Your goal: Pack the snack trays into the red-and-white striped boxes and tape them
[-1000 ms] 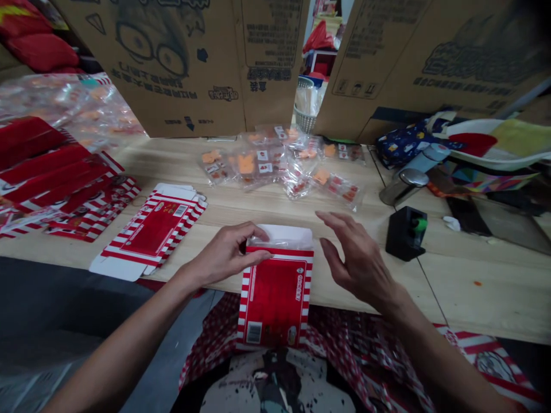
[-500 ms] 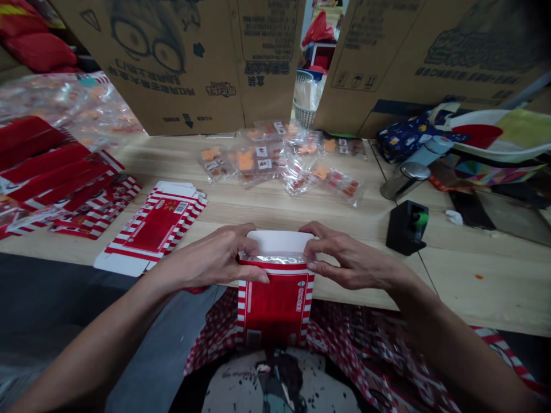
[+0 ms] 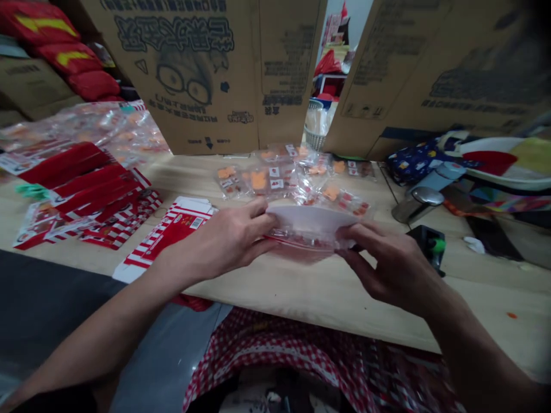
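Between my two hands is a red-and-white carton, its white flap up and clear plastic showing in its open top. Motion blurs its lower part, above the wooden table. My left hand pinches the carton's left side, thumb in front and fingers behind. At the opposite side my right hand grips the edge near the flap's corner. Just beyond the carton lie several clear packets with orange pieces and small labels. Flat red-and-white cartons lie left of my left forearm.
Tall cardboard boxes stand along the back of the table. To the right are a black tape dispenser, a metal-capped bottle and a patterned cloth bag. A stack of red cartons sits at the left.
Both hands have lifted the carton from against my lap, up and forward over the table, and tipped it so the open top faces me. The camera view has shifted.
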Demonstrator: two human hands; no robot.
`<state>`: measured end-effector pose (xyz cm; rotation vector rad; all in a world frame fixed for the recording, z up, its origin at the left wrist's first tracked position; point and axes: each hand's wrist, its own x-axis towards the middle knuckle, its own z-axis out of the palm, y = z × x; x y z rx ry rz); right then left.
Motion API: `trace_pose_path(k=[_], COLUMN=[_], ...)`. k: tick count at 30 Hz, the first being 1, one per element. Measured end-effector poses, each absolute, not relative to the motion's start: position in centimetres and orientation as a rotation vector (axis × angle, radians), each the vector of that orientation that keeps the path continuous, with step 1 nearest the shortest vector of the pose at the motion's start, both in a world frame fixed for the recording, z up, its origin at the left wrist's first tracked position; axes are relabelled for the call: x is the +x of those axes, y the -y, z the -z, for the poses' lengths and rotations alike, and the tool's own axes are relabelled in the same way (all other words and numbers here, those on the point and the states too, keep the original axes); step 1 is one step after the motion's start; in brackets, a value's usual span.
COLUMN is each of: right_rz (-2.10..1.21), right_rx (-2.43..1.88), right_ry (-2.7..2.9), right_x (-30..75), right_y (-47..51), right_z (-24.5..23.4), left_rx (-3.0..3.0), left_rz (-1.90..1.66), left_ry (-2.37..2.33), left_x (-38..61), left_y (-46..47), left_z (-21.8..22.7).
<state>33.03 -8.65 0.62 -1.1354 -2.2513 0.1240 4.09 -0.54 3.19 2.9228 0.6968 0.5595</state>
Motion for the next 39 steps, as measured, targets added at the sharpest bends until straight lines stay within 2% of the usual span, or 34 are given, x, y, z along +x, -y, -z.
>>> trace_pose_path(k=[6, 8, 12, 14, 16, 21, 24, 27, 35, 39], right_rz=[-0.130, -0.136, -0.107, -0.067, -0.029, 0.028, -0.051, -0.115, 0.196, 0.148], right_rx=[-1.134, -1.144, -1.231, -1.246, -1.207, -1.126, -1.094, -1.064, -1.081, -1.087], right_ry=[2.249, 2.267, 2.378, 2.373, 2.256, 1.753, 1.389, 1.237, 1.766, 2.019], right_x=[34.2, 34.2, 33.8, 33.4, 32.9, 30.7, 28.7, 27.5, 30.4, 32.1], right_y=[7.1, 7.2, 7.9, 8.3, 8.4, 8.0, 7.2, 6.4, 5.9, 5.7], right_z=[3.2, 3.2, 1.6, 1.3, 1.9, 7.1, 10.1, 11.5, 9.6, 6.5], left_rx=[3.037, 3.090, 3.138, 3.023, 2.826, 2.066, 1.760, 1.713, 2.002, 2.031], left_rz=[-0.880, -0.833, -0.490, -0.504, -0.697, -1.535, -1.701, -1.759, -1.748, -1.625], left_ry=[-0.628, -0.700, -0.878, -0.807, -0.637, -0.505, -0.528, -0.637, -0.672, -0.726], left_x=[4.5, 4.7, 5.4, 5.5, 5.5, 6.5, 8.1, 9.3, 8.9, 8.4], left_y=[-1.4, -1.0, 0.4, 0.5, 0.1, -0.8, -0.7, -0.5, -1.7, -1.6], left_z=[2.9, 2.7, 0.4, 0.2, 1.5, 7.2, 9.1, 9.5, 9.2, 8.3])
